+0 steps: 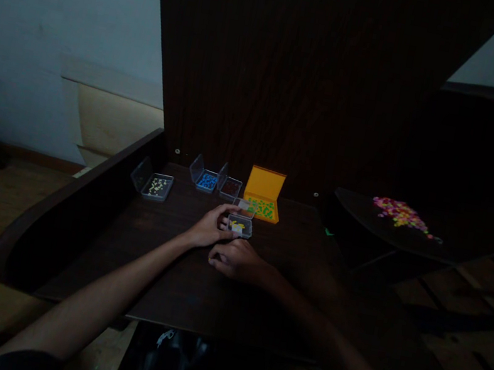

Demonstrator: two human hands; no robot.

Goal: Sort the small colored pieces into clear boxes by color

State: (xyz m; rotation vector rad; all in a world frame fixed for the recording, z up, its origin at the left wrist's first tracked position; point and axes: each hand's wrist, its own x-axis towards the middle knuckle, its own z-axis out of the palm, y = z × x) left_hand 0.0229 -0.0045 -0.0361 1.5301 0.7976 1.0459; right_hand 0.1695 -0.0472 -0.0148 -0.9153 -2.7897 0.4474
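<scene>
My left hand (209,228) is closed on the left side of a small clear plastic box (246,231), fingers behind and thumb in front. Yellow pieces (237,225) lie inside that box, and its lid is raised at the back. Just in front of it, my right hand (239,261) rests low over the dark desk (173,280). Its fingers are curled in a pinch; a tiny yellowish speck shows at the fingertips, too small to name.
Behind stands a yellow box (265,183) with green pieces. Left of it are clear boxes with dark pieces (230,188), blue pieces (207,180) and pale pieces (157,186). Mixed colourful pieces (399,214) are heaped on a dark ledge at right. A raised side panel (81,200) edges the desk.
</scene>
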